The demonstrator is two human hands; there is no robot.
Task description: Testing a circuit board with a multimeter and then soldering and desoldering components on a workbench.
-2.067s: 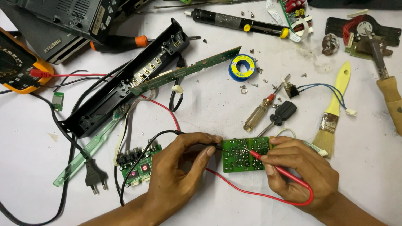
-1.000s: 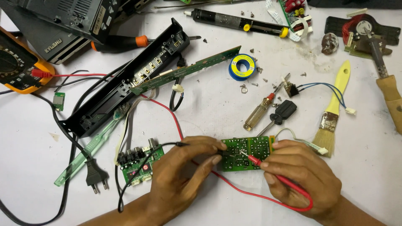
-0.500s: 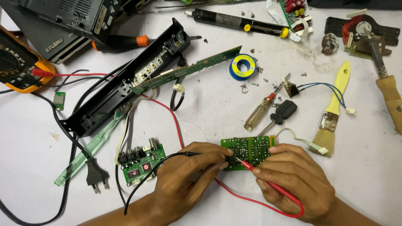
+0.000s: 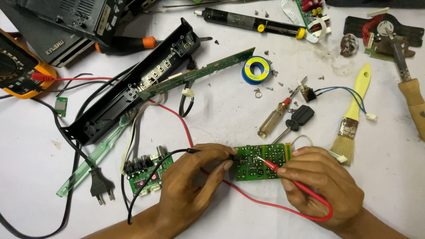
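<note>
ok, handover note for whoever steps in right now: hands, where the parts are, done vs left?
Left hand: holds the black probe, tip at the left edge of the green board.
Right hand: holds the red probe, tip on the board's middle.
The board lies flat on the white table, between both hands. The multimeter sits at far left with the leads plugged in; its reading cannot be made out.
A second small board lies left of the left hand, untouched.
Done: both probes set on the board.
Left: reading the meter; further points on the board, probably.
</note>
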